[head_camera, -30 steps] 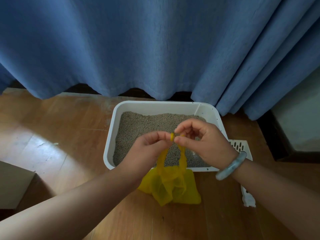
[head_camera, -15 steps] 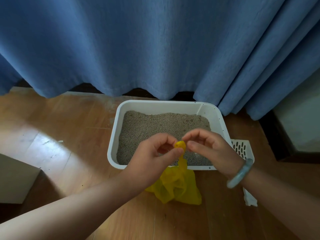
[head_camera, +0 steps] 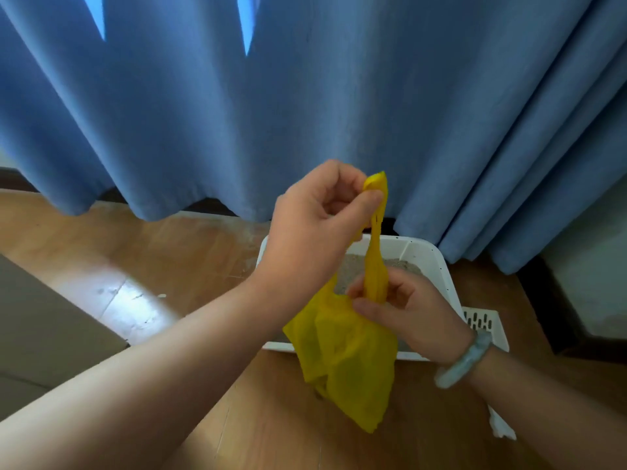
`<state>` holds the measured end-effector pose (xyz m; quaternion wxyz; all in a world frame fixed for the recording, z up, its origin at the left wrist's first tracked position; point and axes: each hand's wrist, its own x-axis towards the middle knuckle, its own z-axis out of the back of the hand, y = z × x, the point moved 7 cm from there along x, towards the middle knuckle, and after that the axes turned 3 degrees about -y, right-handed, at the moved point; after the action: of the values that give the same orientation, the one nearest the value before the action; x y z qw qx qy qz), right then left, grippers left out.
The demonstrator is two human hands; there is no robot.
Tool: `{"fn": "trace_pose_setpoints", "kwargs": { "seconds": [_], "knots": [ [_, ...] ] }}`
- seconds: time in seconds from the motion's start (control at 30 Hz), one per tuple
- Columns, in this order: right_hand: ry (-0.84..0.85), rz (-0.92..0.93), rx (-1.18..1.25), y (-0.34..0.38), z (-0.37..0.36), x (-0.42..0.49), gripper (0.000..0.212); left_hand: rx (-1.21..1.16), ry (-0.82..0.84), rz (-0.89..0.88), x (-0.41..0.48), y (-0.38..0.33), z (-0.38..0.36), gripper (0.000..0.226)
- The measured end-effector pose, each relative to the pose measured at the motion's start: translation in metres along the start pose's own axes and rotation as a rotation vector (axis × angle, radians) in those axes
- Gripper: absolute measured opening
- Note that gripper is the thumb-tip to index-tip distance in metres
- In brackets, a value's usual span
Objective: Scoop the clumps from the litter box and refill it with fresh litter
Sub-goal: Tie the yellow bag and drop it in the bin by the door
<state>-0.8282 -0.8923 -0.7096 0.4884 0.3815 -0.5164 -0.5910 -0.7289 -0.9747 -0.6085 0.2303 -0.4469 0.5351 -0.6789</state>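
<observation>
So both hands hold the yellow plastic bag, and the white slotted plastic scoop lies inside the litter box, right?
No. The left hand and right hand do hold the yellow plastic bag, but the head view shows the white slotted plastic scoop on the wooden floor beside the white litter box, not inside it.

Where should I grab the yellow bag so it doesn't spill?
Grab the stretched handles of the yellow bag, coming from above. They form one narrow strip and the pouch hangs below. The left hand pinches the top; the right hand pinches lower.
</observation>
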Motion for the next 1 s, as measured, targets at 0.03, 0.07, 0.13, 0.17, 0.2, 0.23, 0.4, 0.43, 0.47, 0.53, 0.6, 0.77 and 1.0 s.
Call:
{"fn": "trace_pose_setpoints", "kwargs": {
  "seconds": [0.03, 0.07, 0.13, 0.17, 0.2, 0.23, 0.4, 0.43, 0.47, 0.53, 0.6, 0.77, 1.0],
  "knots": [
    [-0.027, 0.013, 0.007, 0.006, 0.001, 0.002, 0.014, 0.011, -0.029, -0.014, 0.007, -0.01, 0.002, 0.014],
    [-0.049, 0.021, 0.013, 0.011, 0.003, 0.005, 0.016, 0.024, -0.053, -0.023, 0.013, -0.018, 0.004, 0.014],
    [-0.069, 0.036, 0.009, 0.02, 0.006, 0.01, 0.025, 0.036, -0.092, -0.032, 0.021, -0.03, 0.007, 0.014],
    [-0.074, 0.037, -0.017, 0.023, 0.007, 0.012, 0.032, 0.045, -0.113, -0.033, 0.025, -0.035, 0.009, 0.014],
    [-0.082, 0.03, -0.061, 0.025, 0.008, 0.014, 0.039, 0.059, -0.135, -0.031, 0.029, -0.039, 0.011, 0.015],
    [-0.102, 0.009, -0.121, 0.023, 0.009, 0.015, 0.048, 0.074, -0.16, -0.028, 0.034, -0.043, 0.013, 0.018],
    [-0.22, -0.126, -0.276, 0.01, 0.011, 0.015, 0.067, 0.157, -0.242, -0.016, 0.055, -0.055, 0.02, 0.019],
    [-0.231, -0.14, -0.297, 0.01, 0.011, 0.016, 0.064, 0.167, -0.249, -0.014, 0.059, -0.055, 0.02, 0.018],
    [-0.247, -0.15, -0.317, 0.008, 0.013, 0.017, 0.06, 0.175, -0.253, -0.008, 0.062, -0.055, 0.019, 0.018],
    [-0.292, -0.157, -0.303, 0.003, 0.02, 0.022, 0.052, 0.184, -0.254, 0.012, 0.069, -0.052, 0.017, 0.016],
    [-0.32, -0.172, -0.233, -0.005, 0.028, 0.027, 0.044, 0.178, -0.252, 0.038, 0.075, -0.047, 0.015, 0.013],
    [-0.335, -0.233, -0.131, -0.006, 0.044, 0.034, 0.033, 0.161, -0.262, 0.08, 0.091, -0.051, 0.014, 0.013],
    [-0.365, -0.307, -0.094, 0.085, 0.067, 0.029, 0.029, 0.142, -0.271, 0.202, 0.124, -0.137, 0.014, 0.017]
  ]
}}
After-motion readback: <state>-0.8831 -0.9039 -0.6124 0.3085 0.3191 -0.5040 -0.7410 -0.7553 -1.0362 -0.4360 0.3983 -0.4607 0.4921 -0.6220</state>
